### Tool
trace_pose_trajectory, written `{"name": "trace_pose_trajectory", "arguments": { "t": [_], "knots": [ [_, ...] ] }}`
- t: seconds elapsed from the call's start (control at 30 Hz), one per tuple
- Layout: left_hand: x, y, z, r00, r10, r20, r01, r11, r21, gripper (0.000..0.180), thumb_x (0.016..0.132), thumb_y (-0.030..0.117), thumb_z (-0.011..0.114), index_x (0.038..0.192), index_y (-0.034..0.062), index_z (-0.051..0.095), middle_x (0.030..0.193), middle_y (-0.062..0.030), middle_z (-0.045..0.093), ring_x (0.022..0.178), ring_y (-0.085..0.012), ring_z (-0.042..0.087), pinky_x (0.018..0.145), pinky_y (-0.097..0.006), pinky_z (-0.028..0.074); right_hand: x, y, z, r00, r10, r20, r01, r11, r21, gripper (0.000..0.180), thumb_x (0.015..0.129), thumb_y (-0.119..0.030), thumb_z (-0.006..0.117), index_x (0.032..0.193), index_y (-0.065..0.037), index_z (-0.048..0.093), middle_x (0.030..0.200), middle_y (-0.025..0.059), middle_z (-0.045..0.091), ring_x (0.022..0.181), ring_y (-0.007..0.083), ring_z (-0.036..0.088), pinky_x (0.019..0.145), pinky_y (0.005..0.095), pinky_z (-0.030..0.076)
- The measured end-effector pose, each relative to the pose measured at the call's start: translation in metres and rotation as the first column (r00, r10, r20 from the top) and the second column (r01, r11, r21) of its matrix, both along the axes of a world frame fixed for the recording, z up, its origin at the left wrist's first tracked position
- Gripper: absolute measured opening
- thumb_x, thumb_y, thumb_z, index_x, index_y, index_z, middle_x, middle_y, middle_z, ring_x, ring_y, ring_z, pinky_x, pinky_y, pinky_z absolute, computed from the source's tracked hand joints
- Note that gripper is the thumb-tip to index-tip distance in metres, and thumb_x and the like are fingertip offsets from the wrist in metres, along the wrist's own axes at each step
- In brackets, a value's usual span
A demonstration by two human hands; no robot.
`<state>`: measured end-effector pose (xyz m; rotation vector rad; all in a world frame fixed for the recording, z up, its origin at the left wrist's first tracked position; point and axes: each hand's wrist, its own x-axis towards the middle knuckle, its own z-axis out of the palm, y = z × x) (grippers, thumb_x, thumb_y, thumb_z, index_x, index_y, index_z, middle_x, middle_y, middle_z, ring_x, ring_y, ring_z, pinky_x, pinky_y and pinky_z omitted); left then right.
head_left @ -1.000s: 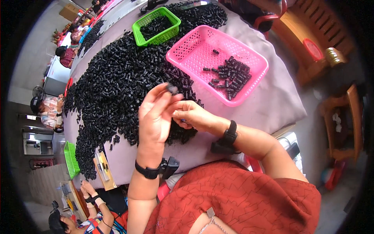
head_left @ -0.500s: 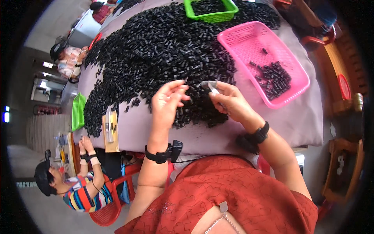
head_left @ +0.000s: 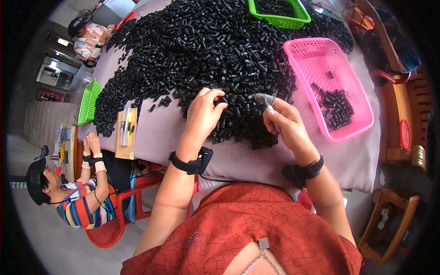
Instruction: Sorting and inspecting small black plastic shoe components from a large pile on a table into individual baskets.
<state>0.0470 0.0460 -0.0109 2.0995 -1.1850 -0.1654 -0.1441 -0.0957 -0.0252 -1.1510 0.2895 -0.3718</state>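
A broad heap of small black cylindrical pieces covers much of the cloth-topped table before me. Over its near edge, my left hand is closed, thumb and forefinger pinching a small black piece that shows only in part. To its right, my right hand is closed with curled fingers. A grey, wrinkled covering shows at its forefinger's tip. Something thin seems to lie under the fingers, mostly hidden. The pink basket, with black pieces gathered at its near end, stands right of that hand.
A green basket stands at the far side, another green basket at the left edge. A yellowish board with a clear tube lies left. A co-worker in a striped shirt sits at left on a red chair; another person works beyond.
The view has shifted, so the table's things sit differently in the picture. My left hand's fingers have gone from spread to pinching a black piece. My right hand stays curled.
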Motion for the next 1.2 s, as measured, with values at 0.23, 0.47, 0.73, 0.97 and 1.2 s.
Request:
{"name": "trace_pose_trajectory", "arguments": {
  "t": [0.23,0.47,0.73,0.97,1.2],
  "knots": [
    [0.001,-0.001,-0.002,1.000,0.000,-0.022,-0.002,0.998,-0.066,0.019,0.075,0.004,0.074,0.092,-0.0004,0.066,0.081,-0.0043,0.057,0.064,-0.0109,0.050,0.063,-0.025,0.044,0.000,0.001,0.005,1.000,0.017,-0.011,-0.017,1.000,0.010,0.029,0.098,-0.017,0.052,0.123,-0.004,0.057,0.074,-0.0027,0.055,0.059,0.0027,0.046,0.051,0.0178,0.035],
    [-0.022,0.003,0.008,0.823,-0.162,-0.544,0.057,0.977,-0.204,0.013,0.084,-0.003,0.067,0.096,0.0003,0.061,0.097,-0.0050,0.066,0.085,-0.0088,0.063,0.075,-0.021,0.052,-0.004,0.001,0.004,0.999,0.031,-0.043,-0.036,0.994,-0.101,0.033,0.098,-0.020,0.054,0.128,-0.006,0.058,0.072,-0.0077,0.048,0.061,0.0015,0.041,0.053,0.0187,0.034],
    [-0.038,0.002,0.013,0.470,-0.293,-0.832,0.063,0.952,-0.300,0.017,0.088,0.003,0.064,0.105,0.0020,0.061,0.096,-0.0070,0.067,0.080,-0.0127,0.065,0.072,-0.025,0.055,-0.005,0.003,0.009,0.986,0.166,-0.007,-0.166,0.986,-0.035,0.039,0.094,-0.020,0.062,0.130,-0.007,0.055,0.077,-0.0072,0.054,0.061,0.0006,0.042,0.052,0.0176,0.034],
    [-0.033,0.007,0.001,0.066,-0.353,-0.933,-0.078,0.931,-0.357,0.018,0.091,0.006,0.062,0.109,0.0021,0.062,0.094,-0.0049,0.065,0.078,-0.0112,0.063,0.073,-0.025,0.054,-0.007,0.005,0.014,0.986,0.160,0.048,-0.159,0.987,-0.018,0.053,0.092,-0.017,0.064,0.140,-0.008,0.045,0.079,-0.0054,0.055,0.062,0.0018,0.044,0.052,0.0176,0.035],
    [-0.034,0.006,-0.003,-0.027,-0.361,-0.932,-0.045,0.932,-0.359,0.017,0.091,0.008,0.063,0.107,0.0026,0.062,0.096,-0.0048,0.065,0.081,-0.0122,0.063,0.076,-0.027,0.053,-0.008,0.006,0.014,0.967,0.252,0.042,-0.248,0.965,-0.082,0.056,0.091,-0.016,0.063,0.142,-0.009,0.044,0.079,-0.0040,0.056,0.063,0.0028,0.045,0.053,0.0185,0.036]
  ]
}}
